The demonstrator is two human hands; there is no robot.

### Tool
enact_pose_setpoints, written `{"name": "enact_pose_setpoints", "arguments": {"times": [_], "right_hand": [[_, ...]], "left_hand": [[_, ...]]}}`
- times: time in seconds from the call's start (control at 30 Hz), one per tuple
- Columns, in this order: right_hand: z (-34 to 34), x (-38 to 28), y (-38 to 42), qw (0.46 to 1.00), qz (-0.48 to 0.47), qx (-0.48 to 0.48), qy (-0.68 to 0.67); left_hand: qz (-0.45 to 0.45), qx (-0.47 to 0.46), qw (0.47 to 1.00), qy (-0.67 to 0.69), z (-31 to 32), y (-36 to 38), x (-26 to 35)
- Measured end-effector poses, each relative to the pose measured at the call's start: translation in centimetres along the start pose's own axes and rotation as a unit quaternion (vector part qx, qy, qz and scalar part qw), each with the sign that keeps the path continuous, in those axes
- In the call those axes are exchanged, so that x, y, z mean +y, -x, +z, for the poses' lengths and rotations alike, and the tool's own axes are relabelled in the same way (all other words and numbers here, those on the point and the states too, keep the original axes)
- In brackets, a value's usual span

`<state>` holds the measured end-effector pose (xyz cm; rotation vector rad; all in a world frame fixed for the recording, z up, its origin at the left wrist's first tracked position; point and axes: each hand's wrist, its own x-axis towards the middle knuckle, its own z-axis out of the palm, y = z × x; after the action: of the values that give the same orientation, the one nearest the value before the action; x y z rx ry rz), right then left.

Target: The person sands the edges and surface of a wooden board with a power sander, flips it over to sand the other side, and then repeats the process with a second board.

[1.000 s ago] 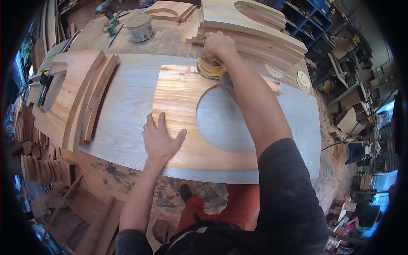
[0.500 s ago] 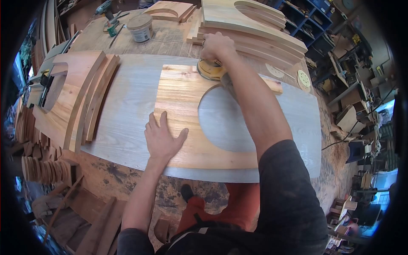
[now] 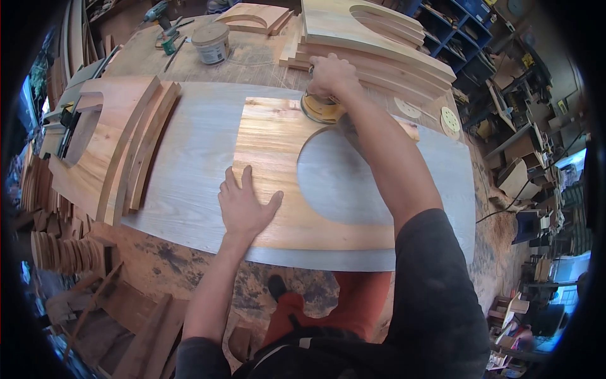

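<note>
A pale wooden panel (image 3: 268,136) with a large rounded cutout lies flat on a grey board (image 3: 196,145). My right hand (image 3: 332,77) is closed over the top of a yellow and black orbital sander (image 3: 320,108), which rests on the panel's far edge, just above the cutout. Part of the sander is hidden by my hand and forearm. With fingers spread, my left hand (image 3: 246,205) lies on the panel's near left edge. My right arm covers the right side of the cutout.
Stacked cut panels (image 3: 372,47) stand at the back, with more panels (image 3: 120,145) on the left. A tub (image 3: 210,44) and a cordless drill (image 3: 161,19) sit at the far left. Sanding discs (image 3: 450,119) lie at the right. A cable (image 3: 527,186) hangs on the right.
My right hand has shifted the sander slightly to the right along the panel's far edge. My left hand stays spread on the panel.
</note>
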<state>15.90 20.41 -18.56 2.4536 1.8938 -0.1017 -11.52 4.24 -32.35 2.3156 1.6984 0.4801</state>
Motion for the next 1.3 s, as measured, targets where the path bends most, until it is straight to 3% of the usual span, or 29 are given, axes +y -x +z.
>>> {"name": "enact_pose_setpoints", "arguments": {"times": [0.2, 0.5, 0.7, 1.3], "right_hand": [[0.4, -0.7, 3.3, 0.998, -0.062, 0.004, 0.001], [0.4, 2.5, -0.9, 1.000, 0.016, -0.001, -0.025], [1.4, 8.4, -1.4, 0.998, 0.061, 0.025, -0.011], [1.3, 21.8, 2.5, 0.984, 0.172, 0.021, -0.029]], "left_hand": [[0.016, 0.015, 1.000, -0.003, 0.7, 0.2, -0.4], [0.004, -0.007, 1.000, -0.004, 0.6, -0.1, -0.4], [-0.009, -0.020, 1.000, 0.010, 0.2, -0.3, 0.0], [0.003, -0.007, 1.000, 0.000, 1.3, -0.4, -0.5]]}}
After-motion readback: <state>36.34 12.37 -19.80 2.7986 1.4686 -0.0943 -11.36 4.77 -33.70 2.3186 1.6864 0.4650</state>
